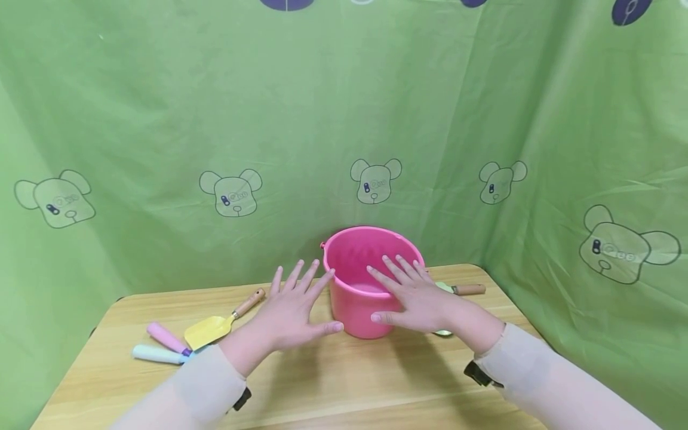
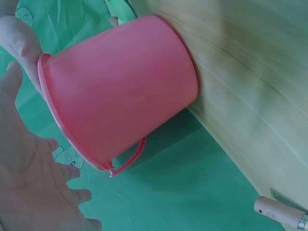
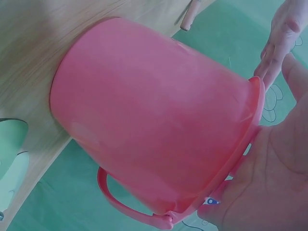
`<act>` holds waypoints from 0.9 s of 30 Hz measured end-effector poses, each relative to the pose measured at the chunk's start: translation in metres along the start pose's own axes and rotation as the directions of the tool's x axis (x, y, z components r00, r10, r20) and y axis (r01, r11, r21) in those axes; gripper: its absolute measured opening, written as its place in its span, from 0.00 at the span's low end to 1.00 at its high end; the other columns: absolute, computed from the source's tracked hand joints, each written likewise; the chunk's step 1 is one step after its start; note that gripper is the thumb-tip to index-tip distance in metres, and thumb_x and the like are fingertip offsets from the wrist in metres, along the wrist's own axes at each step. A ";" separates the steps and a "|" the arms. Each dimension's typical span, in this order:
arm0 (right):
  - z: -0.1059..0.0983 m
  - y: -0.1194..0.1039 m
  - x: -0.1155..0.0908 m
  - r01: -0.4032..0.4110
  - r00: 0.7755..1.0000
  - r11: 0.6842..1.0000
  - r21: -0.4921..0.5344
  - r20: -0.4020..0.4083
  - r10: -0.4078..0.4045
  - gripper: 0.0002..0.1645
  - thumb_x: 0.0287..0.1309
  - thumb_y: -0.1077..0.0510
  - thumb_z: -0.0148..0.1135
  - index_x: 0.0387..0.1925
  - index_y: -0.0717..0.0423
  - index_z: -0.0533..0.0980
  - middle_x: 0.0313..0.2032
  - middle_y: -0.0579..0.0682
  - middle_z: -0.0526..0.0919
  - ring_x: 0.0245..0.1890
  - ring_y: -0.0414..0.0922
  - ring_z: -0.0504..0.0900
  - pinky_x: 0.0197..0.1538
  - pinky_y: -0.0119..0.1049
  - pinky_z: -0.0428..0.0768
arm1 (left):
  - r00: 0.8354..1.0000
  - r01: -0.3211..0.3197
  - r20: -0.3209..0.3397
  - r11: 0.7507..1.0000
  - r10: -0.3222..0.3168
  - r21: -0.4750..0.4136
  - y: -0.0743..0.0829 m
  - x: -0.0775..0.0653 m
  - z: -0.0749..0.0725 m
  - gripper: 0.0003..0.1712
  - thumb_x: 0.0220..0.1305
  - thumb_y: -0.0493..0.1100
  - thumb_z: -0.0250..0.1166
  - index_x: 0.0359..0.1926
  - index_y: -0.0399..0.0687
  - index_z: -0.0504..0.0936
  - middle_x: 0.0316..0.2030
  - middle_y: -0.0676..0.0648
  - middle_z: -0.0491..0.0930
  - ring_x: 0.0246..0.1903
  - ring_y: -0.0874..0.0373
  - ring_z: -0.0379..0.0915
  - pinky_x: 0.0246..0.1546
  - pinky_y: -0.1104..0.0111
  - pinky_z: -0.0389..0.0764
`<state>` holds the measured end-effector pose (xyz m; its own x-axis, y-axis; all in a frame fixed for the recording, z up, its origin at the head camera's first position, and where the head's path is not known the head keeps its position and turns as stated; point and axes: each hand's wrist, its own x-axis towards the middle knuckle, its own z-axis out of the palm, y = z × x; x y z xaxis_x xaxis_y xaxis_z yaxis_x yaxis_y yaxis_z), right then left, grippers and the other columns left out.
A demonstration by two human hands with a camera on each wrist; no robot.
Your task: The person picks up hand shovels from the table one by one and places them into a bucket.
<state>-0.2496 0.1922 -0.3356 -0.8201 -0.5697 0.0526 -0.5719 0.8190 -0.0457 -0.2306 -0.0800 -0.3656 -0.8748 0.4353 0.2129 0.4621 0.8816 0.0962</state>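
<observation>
A pink bucket (image 1: 359,310) stands upright on the wooden table, its handle (image 2: 132,159) hanging down at the side. My left hand (image 1: 290,313) is held up in front of it and to its left, fingers spread and straight. My right hand (image 1: 421,301), also spread, is above the table and covers part of the bucket's front rim in the head view. Neither hand holds anything. Whether the right fingers touch the rim, I cannot tell. In the left wrist view the left palm (image 2: 33,183) shows beside the rim.
Left on the table (image 1: 344,394) lie a yellow shovel (image 1: 209,330) with a wooden handle, a pink handle (image 1: 166,338) and a light blue handle (image 1: 157,353). A wooden-handled green tool (image 1: 469,289) lies right of the bucket, partly hidden. Green curtain (image 1: 301,119) surrounds the back and sides.
</observation>
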 end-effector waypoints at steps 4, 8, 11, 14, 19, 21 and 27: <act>0.000 0.000 0.001 -0.003 1.000 1.000 0.002 0.004 0.003 0.52 0.49 0.20 0.40 0.70 0.37 0.45 0.71 0.52 0.40 0.70 0.58 0.38 0.65 0.60 0.40 | 1.000 -0.005 -0.010 1.000 0.005 0.008 0.001 0.006 0.002 0.53 0.45 0.85 0.31 0.69 0.73 0.33 0.70 0.53 0.33 0.69 0.50 0.26 0.63 0.46 0.29; 0.001 0.000 0.003 -0.005 1.000 1.000 0.009 0.023 0.005 0.52 0.48 0.19 0.39 0.70 0.36 0.45 0.71 0.52 0.42 0.69 0.59 0.39 0.64 0.61 0.40 | 1.000 -0.007 -0.007 1.000 0.007 0.001 0.003 0.010 0.002 0.53 0.45 0.85 0.31 0.70 0.72 0.35 0.71 0.53 0.34 0.69 0.49 0.27 0.63 0.46 0.29; 0.000 0.001 0.003 -0.009 0.999 1.000 0.015 0.032 0.008 0.52 0.48 0.19 0.38 0.70 0.36 0.45 0.71 0.53 0.42 0.69 0.59 0.39 0.65 0.61 0.40 | 1.000 -0.012 -0.006 1.000 0.012 -0.008 0.004 0.013 0.002 0.53 0.45 0.85 0.32 0.70 0.71 0.38 0.71 0.52 0.37 0.69 0.49 0.28 0.63 0.46 0.30; 0.000 0.002 0.003 -0.010 0.999 1.000 0.018 0.035 0.009 0.52 0.48 0.19 0.38 0.70 0.36 0.45 0.71 0.53 0.42 0.69 0.59 0.39 0.65 0.60 0.40 | 1.000 -0.019 -0.010 1.000 0.018 -0.013 0.006 0.015 0.002 0.53 0.45 0.85 0.31 0.71 0.69 0.40 0.71 0.50 0.39 0.69 0.48 0.29 0.63 0.45 0.32; 0.000 0.003 0.003 -0.012 0.999 1.000 0.025 0.043 0.011 0.51 0.49 0.19 0.38 0.70 0.36 0.46 0.71 0.53 0.43 0.69 0.58 0.39 0.65 0.60 0.41 | 1.000 -0.028 0.000 0.999 0.028 -0.024 0.009 0.018 0.000 0.54 0.45 0.85 0.30 0.71 0.68 0.41 0.71 0.51 0.37 0.69 0.47 0.29 0.63 0.44 0.34; -0.001 0.003 0.003 -0.016 0.999 0.999 0.028 0.047 0.014 0.51 0.48 0.19 0.38 0.70 0.35 0.46 0.71 0.53 0.43 0.69 0.58 0.39 0.65 0.60 0.41 | 1.000 -0.030 0.007 0.999 0.030 -0.031 0.010 0.019 0.000 0.54 0.46 0.85 0.30 0.71 0.68 0.41 0.71 0.51 0.36 0.69 0.47 0.29 0.63 0.44 0.33; 0.000 0.004 0.004 -0.022 0.998 0.999 0.031 0.057 0.021 0.49 0.50 0.21 0.39 0.70 0.35 0.47 0.70 0.53 0.46 0.69 0.58 0.40 0.65 0.59 0.40 | 0.999 -0.041 0.022 0.998 0.042 -0.038 0.011 0.024 0.001 0.53 0.46 0.84 0.30 0.71 0.69 0.40 0.71 0.52 0.35 0.69 0.48 0.28 0.63 0.45 0.33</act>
<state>-0.2552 0.1927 -0.3351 -0.8314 -0.5557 -0.0055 -0.5537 0.8291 -0.0776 -0.2470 -0.0592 -0.3606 -0.8576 0.4757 0.1956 0.5028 0.8554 0.1244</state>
